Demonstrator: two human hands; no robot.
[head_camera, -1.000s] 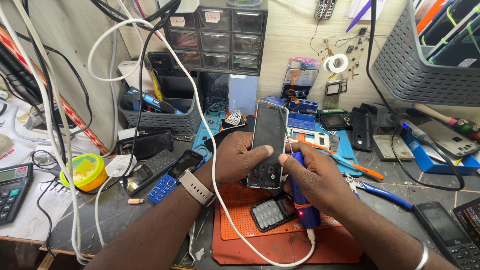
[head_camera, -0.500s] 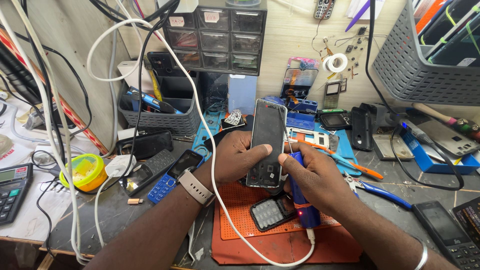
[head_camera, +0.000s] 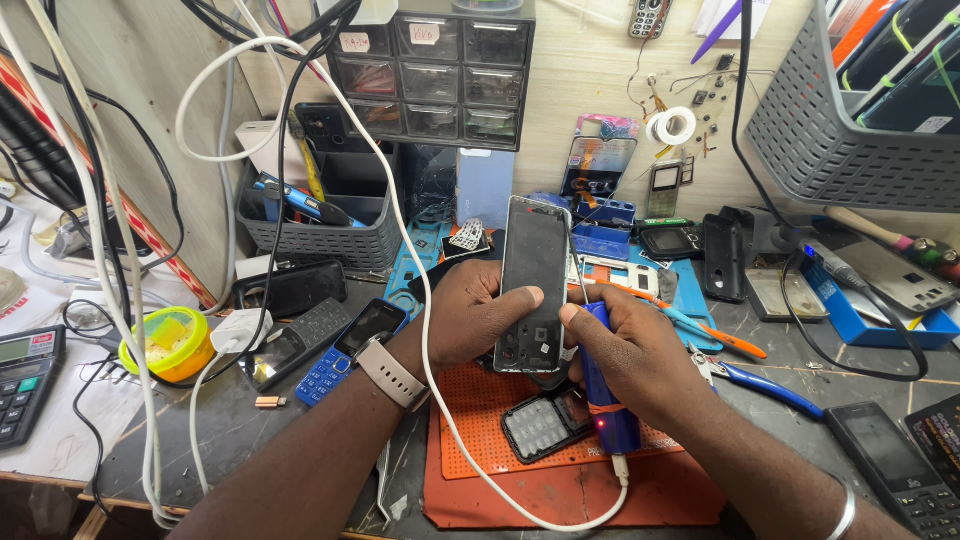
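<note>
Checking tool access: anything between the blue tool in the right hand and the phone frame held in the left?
Nothing visible. The right hand has the blue tool right at the phone frame, which the left hand holds upright.

The bench is viewed by a single head-worn camera, aimed forward and steeply downward from close above, with the fingers (head_camera: 522, 298) framed centrally and the wall beyond them.

glossy glass phone panel (head_camera: 535, 280), matt orange rubbery mat (head_camera: 510, 420), smooth blue plastic tool (head_camera: 607, 400), grey plastic basket (head_camera: 830, 120)
</note>
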